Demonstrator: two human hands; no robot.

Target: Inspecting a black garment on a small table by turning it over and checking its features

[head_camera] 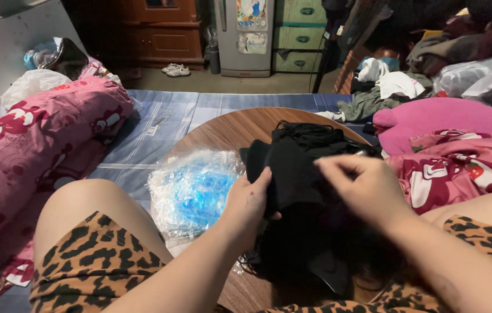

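Observation:
A heap of black fabric pieces [301, 150] lies on a round wooden table [223, 130] in front of me. My left hand [249, 203] grips the lower left edge of one black piece, thumb on top. My right hand [359, 185] pinches the same black piece from the right, fingers curled over its upper edge. More dark fabric [315, 249] hangs below my hands toward my lap. A stack of clear plastic bags with blue contents [191, 188] sits on the table just left of my left hand.
A pink patterned bolster [37, 139] lies at left on a blue checked sheet [159, 124]. Pink bedding [454, 156] and piled clothes [385, 87] fill the right. A small fridge [246, 35], green drawers [298, 35] and shoes [176, 70] stand at the back. My knees flank the table.

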